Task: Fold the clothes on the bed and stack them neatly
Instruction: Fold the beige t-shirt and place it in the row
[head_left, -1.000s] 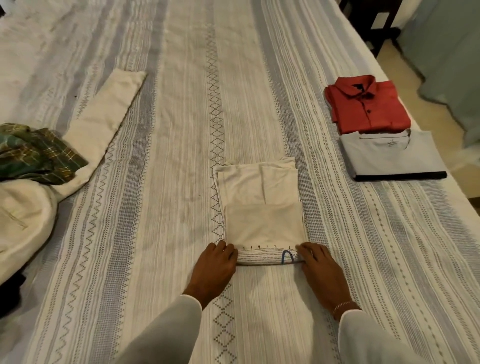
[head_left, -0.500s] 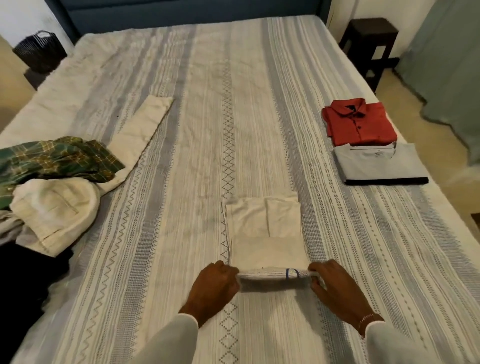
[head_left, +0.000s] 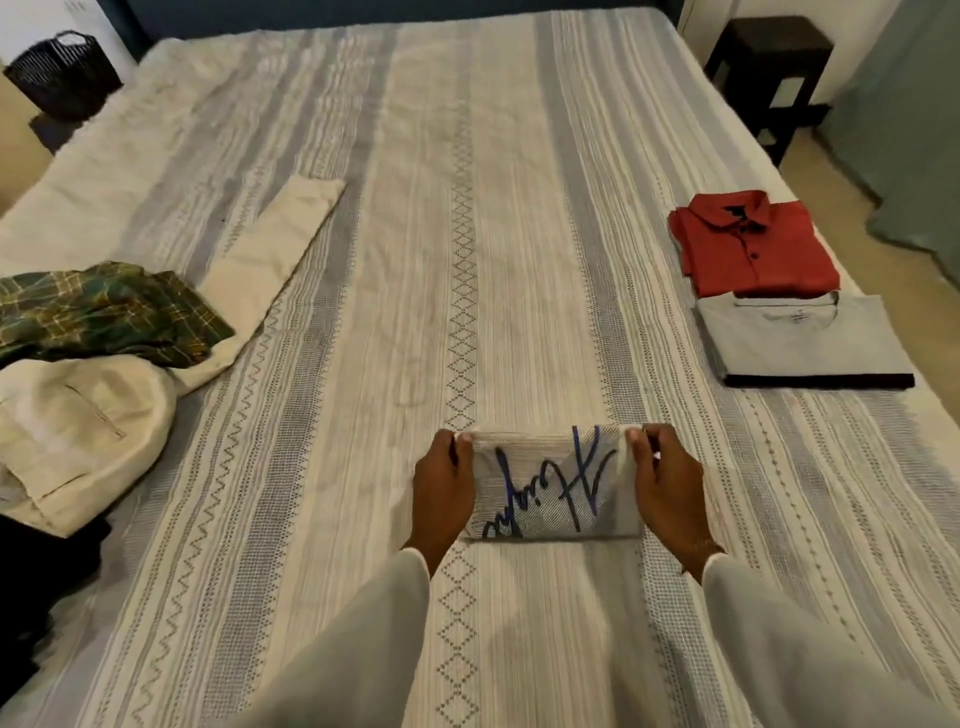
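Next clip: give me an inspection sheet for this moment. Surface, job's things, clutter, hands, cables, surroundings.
Surface: bed under a striped, patterned cover.
Job's things: folded garment with dark script lettering, held near the front middle; red shirt folded at right, grey shirt folded just in front of it, edges meeting, not stacked; unfolded pile at left: plaid cloth, cream trousers with one leg stretched out, black cloth.
Clutter: nothing seen.
Hands: left hand and right hand each grip one end of the folded garment.
Cables: nothing seen.
Surroundings: black basket on the floor far left; dark side table far right; grey-green curtain at right.
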